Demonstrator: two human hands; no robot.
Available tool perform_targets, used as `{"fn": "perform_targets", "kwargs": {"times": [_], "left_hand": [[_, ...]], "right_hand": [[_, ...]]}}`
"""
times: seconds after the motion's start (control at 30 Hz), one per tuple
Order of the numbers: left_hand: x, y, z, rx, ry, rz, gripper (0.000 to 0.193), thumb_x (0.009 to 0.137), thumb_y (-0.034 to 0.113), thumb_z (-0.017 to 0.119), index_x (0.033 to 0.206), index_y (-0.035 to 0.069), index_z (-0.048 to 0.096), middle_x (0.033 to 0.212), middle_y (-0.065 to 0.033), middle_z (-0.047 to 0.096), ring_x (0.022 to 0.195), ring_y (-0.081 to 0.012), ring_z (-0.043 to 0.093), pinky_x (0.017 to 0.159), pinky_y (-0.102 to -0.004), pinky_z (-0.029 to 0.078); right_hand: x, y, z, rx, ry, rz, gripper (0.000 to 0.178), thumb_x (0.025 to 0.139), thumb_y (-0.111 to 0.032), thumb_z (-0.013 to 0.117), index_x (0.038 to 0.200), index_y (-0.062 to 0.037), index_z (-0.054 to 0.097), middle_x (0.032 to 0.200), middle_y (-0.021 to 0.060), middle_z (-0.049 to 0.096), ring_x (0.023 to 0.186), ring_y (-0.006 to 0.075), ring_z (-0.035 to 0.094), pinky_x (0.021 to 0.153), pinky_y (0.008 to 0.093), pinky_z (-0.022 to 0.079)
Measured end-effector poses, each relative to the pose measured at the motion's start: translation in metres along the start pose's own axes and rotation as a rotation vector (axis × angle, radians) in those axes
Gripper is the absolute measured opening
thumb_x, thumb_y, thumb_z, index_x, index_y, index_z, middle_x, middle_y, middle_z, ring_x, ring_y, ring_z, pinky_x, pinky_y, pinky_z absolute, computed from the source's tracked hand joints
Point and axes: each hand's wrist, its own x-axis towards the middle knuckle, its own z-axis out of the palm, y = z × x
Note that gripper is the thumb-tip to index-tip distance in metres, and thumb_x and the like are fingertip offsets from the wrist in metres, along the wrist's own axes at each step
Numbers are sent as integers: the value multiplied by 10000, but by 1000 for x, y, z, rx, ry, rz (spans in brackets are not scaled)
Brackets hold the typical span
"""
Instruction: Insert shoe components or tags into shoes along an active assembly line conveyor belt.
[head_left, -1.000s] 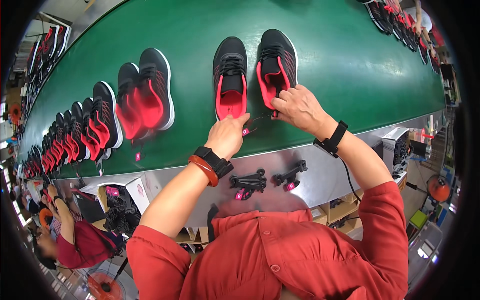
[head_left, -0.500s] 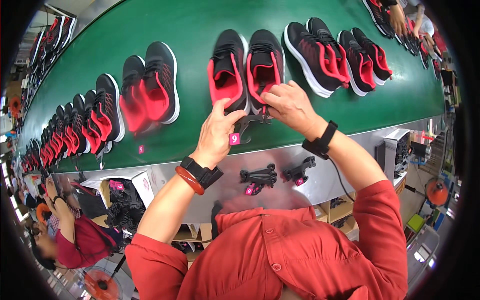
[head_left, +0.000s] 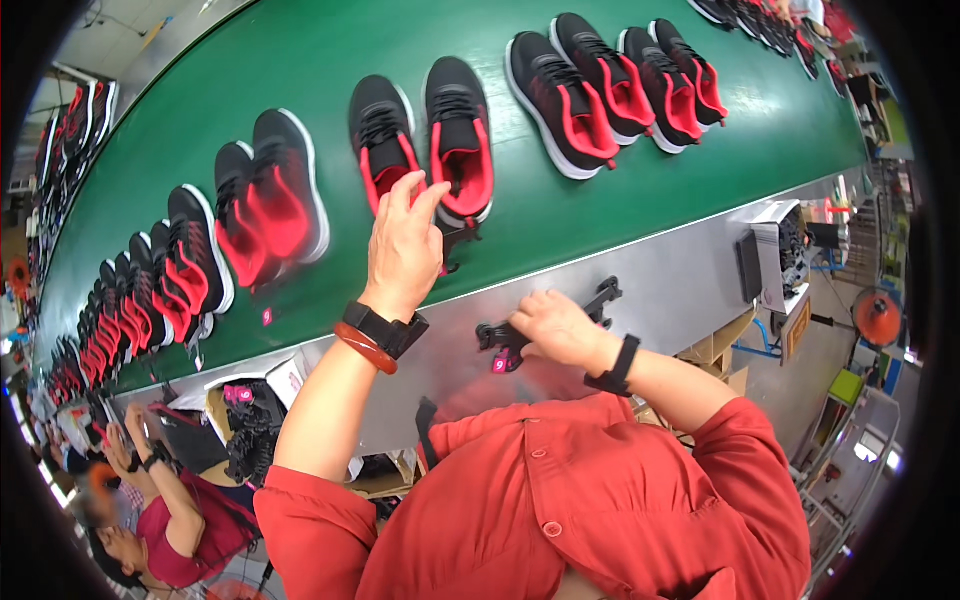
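Note:
A pair of black and red sneakers stands in front of me, a left shoe (head_left: 381, 125) and a right shoe (head_left: 457, 110). My left hand (head_left: 402, 245) is over the heel of the left shoe, fingers stretched upward and apart. A black plastic shoe hanger (head_left: 458, 238) shows at the right shoe's heel, partly behind that hand. Lower down, my right hand (head_left: 562, 328) reaches over black shoe hangers (head_left: 607, 295) on the metal ledge. Its bent fingers close on one of them, and the hand hides part of the bundle. A pink tag (head_left: 500, 366) is attached there.
The green conveyor belt (head_left: 400, 285) carries more sneakers (head_left: 205, 250) on the left and two pairs (head_left: 600, 90) on the right. Boxes of hangers (head_left: 255, 420) (head_left: 785, 250) stand below the belt. A co-worker (head_left: 185, 520) works at lower left.
My right hand has left the right shoe's heel and come down to the hangers on the ledge. My left hand no longer holds the hanger. The sneakers appear farther left.

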Motion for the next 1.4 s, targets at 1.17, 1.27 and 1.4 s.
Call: {"fn": "perform_targets", "kwargs": {"times": [1.17, 1.27, 1.4], "left_hand": [[105, 64, 152, 177, -349, 191, 214, 796, 31, 668, 1000, 69, 616, 1069, -84, 606, 864, -333, 647, 715, -418, 538], [96, 59, 145, 282, -315, 237, 298, 810, 59, 664, 1100, 77, 600, 1085, -103, 608, 909, -327, 643, 747, -424, 535], [91, 79, 136, 331, -441, 268, 522, 792, 126, 702, 1288, 168, 549, 1190, -144, 578, 948, -321, 634, 778, -421, 536]], "right_hand": [[-29, 185, -71, 1321, 15, 615, 285, 957, -207, 591, 1197, -58, 626, 562, 9, 573, 441, 91, 528, 426, 260, 419], [-15, 193, -84, 1228, -26, 562, 270, 932, -255, 633, 1121, -64, 664, 511, -8, 539, 388, 90, 479, 392, 264, 372], [5, 185, -80, 1310, -51, 489, 233, 967, -237, 562, 1086, -50, 636, 592, 17, 589, 440, 103, 529, 437, 256, 417]]}}
